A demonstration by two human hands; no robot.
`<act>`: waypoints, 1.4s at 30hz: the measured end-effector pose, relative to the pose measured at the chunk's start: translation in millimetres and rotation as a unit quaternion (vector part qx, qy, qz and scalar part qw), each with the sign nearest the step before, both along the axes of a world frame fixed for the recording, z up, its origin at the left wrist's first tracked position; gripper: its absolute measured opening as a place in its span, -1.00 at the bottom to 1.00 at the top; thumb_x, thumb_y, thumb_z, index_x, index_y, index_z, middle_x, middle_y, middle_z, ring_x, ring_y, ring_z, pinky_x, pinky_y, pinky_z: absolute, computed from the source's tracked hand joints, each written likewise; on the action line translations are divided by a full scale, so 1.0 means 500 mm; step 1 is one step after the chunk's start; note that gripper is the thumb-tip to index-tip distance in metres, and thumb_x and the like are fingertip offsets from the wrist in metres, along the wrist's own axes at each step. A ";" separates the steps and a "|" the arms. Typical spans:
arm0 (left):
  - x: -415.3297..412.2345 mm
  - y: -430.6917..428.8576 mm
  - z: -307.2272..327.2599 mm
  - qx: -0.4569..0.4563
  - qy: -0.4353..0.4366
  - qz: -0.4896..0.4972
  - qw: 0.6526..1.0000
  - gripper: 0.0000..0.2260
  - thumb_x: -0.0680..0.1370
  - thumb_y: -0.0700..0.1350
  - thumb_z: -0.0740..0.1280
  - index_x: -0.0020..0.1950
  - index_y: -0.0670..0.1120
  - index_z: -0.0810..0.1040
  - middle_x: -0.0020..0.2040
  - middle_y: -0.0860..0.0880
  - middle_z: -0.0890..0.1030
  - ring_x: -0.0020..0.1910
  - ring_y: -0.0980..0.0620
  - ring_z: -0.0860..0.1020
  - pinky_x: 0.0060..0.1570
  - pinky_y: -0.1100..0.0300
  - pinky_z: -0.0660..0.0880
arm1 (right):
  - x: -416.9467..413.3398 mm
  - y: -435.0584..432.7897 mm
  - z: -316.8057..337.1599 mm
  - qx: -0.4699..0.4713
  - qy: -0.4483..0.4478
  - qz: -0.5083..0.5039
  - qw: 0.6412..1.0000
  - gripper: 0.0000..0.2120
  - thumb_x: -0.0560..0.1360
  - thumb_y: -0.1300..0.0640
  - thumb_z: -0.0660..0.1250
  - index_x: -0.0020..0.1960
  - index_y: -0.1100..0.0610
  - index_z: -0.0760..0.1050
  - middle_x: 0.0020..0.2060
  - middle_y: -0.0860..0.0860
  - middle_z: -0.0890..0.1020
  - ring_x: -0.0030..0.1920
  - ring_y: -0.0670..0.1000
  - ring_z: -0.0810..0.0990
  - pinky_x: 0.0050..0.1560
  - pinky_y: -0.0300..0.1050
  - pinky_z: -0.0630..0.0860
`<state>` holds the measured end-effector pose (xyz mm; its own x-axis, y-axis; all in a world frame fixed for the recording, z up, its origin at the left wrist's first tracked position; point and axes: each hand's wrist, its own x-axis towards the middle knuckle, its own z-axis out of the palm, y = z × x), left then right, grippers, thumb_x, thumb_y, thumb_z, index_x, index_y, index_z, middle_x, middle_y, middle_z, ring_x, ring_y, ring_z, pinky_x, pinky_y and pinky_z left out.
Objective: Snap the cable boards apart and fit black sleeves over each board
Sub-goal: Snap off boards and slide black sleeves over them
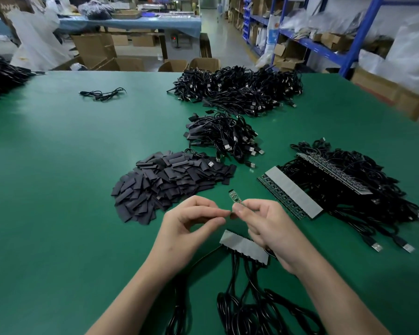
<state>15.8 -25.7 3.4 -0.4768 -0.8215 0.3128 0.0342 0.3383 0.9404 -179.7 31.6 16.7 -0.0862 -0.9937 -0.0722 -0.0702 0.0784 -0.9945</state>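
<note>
Head view: right hand (269, 228) fingers pinch small green circuit board (234, 199) above green desk (58, 165); left hand (186, 226) fingers pinched narrow at its base, held item unclear. Board print unreadable. Flat black sleeves (169, 182) heaped beyond.

We can read no text, label or number anywhere (the blue print on the white bag (273, 32) is too blurred).

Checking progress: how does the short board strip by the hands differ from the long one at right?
The short board strip has fewer boards and is partly hidden by the right hand; the long board strip has many and lies beside a cable pile. Both show grey backing.
</note>
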 end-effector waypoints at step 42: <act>0.016 -0.018 -0.017 -0.104 -0.085 0.074 0.988 -0.83 0.43 -0.09 0.56 0.01 -0.01 0.78 -0.08 0.12 0.72 -0.06 0.04 0.69 0.02 0.15 0.60 | 0.015 0.030 0.011 -0.037 0.240 0.041 0.969 -0.61 0.61 -0.11 0.24 -0.31 0.08 0.42 -0.52 -0.11 0.26 -0.48 -0.11 0.21 -0.42 -0.14 0.13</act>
<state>23.7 -34.9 -4.9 -0.4168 -0.8127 0.4072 -0.1828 0.5137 0.8382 -172.0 46.6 22.2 -0.0124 -0.9995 0.0287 -0.5298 -0.0177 -0.8480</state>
